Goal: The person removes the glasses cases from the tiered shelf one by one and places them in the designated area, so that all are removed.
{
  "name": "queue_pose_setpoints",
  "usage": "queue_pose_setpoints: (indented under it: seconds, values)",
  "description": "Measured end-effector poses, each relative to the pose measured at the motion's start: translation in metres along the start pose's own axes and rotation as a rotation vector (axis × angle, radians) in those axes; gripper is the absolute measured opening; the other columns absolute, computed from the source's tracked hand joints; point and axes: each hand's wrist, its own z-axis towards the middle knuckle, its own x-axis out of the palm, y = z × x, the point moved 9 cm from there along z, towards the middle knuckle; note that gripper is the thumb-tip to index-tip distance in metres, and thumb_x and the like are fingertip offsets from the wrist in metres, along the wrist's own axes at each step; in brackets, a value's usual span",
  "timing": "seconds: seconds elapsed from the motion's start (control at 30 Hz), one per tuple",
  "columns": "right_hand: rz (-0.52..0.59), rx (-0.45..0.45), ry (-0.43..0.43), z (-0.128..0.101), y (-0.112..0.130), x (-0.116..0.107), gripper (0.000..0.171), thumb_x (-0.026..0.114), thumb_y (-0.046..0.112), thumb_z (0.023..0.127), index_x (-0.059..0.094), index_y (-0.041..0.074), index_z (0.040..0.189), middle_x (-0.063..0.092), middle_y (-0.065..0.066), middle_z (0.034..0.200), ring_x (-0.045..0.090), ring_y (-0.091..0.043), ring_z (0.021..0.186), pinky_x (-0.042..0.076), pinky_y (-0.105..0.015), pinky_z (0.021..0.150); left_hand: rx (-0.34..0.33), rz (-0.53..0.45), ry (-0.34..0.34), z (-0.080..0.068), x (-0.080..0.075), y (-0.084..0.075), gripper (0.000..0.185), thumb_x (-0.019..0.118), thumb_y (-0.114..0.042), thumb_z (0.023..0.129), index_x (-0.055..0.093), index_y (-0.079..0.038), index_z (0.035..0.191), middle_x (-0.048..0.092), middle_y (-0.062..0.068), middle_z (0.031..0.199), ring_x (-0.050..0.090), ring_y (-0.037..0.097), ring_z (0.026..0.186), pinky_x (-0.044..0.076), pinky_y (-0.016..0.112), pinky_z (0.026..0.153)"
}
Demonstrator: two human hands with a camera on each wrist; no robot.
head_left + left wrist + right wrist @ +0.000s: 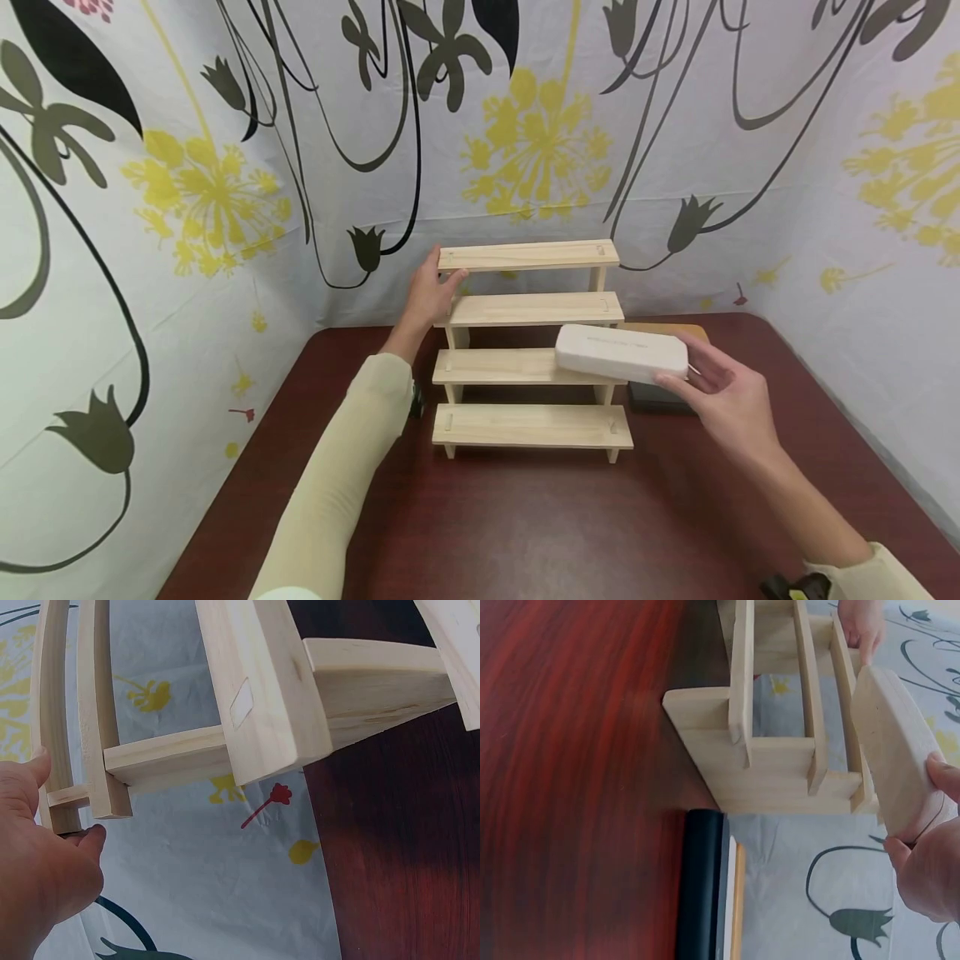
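Note:
A light wooden rack with four stepped shelves (532, 427) stands upright on the dark red table. At its top left end my left hand (430, 296) grips the highest shelf. In the left wrist view the thumb and fingers (94, 844) lie on either side of that shelf's end. My right hand (731, 404) holds a white oblong case (618, 352) with rounded corners by its right end. The case is raised in front of the rack's right side and overlaps the second shelf from the bottom. The right wrist view shows the thumb and fingertips at the case's end (904, 761).
To the right of the rack, partly hidden behind the case, lie a dark flat object (660, 398) and a tan-orange one (671, 330). Patterned white cloth (420, 183) surrounds the table (510, 517) at the back and both sides.

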Motion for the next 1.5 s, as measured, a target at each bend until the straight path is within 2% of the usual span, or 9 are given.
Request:
queue_pose_setpoints:
  seconds: [0.43, 0.67, 0.8, 0.93, 1.23, 1.5]
  values:
    - [-0.052, 0.049, -0.001, -0.018, -0.026, -0.028, 0.072, 0.087, 0.015, 0.092, 0.055, 0.005, 0.155, 0.056, -0.022, 0.151, 0.061, 0.013, 0.114, 0.051, -0.01, 0.088, -0.014, -0.015, 0.007, 0.0, 0.001, 0.001, 0.082, 0.066, -0.028, 0.108, 0.018, -0.002, 0.17, 0.028, 0.018, 0.172, 0.024, 0.033, 0.16, 0.026, 0.048, 0.127]
    - [0.056, 0.061, -0.005, -0.027, -0.039, -0.037, 0.069, 0.086, 0.003, 0.09, 0.058, 0.005, 0.153, 0.065, 0.01, 0.14, 0.066, 0.01, 0.111, 0.053, -0.011, 0.087, -0.009, -0.008, 0.001, 0.001, 0.0, 0.003, 0.081, 0.065, -0.028, 0.109, 0.018, -0.002, 0.169, 0.03, 0.019, 0.171, 0.026, 0.034, 0.159, 0.027, 0.047, 0.127]
    - [0.089, 0.093, -0.008, -0.032, -0.045, -0.041, 0.068, 0.085, 0.004, 0.091, 0.058, 0.004, 0.153, 0.066, 0.021, 0.134, 0.066, 0.01, 0.11, 0.053, -0.011, 0.086, -0.009, -0.005, 0.002, 0.001, 0.0, 0.004, 0.081, 0.065, -0.028, 0.109, 0.018, -0.002, 0.169, 0.03, 0.019, 0.171, 0.026, 0.033, 0.159, 0.027, 0.047, 0.127]
    - [0.076, 0.101, -0.013, -0.035, -0.049, -0.046, 0.068, 0.085, 0.006, 0.091, 0.057, 0.005, 0.153, 0.065, 0.021, 0.135, 0.065, 0.012, 0.11, 0.053, -0.011, 0.086, -0.007, 0.002, 0.0, 0.0, 0.0, 0.004, 0.081, 0.065, -0.028, 0.109, 0.019, -0.001, 0.169, 0.031, 0.019, 0.171, 0.026, 0.033, 0.159, 0.026, 0.047, 0.127]
    - [0.256, 0.083, -0.003, -0.041, -0.054, -0.063, 0.068, 0.082, -0.007, 0.09, 0.06, 0.007, 0.152, 0.069, 0.02, 0.131, 0.067, 0.008, 0.111, 0.053, -0.011, 0.085, -0.003, 0.01, -0.002, 0.0, 0.001, 0.002, 0.081, 0.066, -0.029, 0.108, 0.019, -0.002, 0.169, 0.032, 0.019, 0.17, 0.027, 0.034, 0.158, 0.027, 0.048, 0.127]
    - [0.297, 0.083, 0.0, -0.043, -0.062, -0.075, 0.068, 0.079, -0.011, 0.09, 0.059, 0.006, 0.152, 0.07, 0.019, 0.132, 0.066, 0.007, 0.114, 0.054, -0.011, 0.085, -0.021, 0.019, -0.001, 0.0, 0.0, 0.003, 0.082, 0.066, -0.032, 0.108, 0.019, -0.005, 0.17, 0.032, 0.017, 0.171, 0.026, 0.032, 0.159, 0.025, 0.047, 0.128]
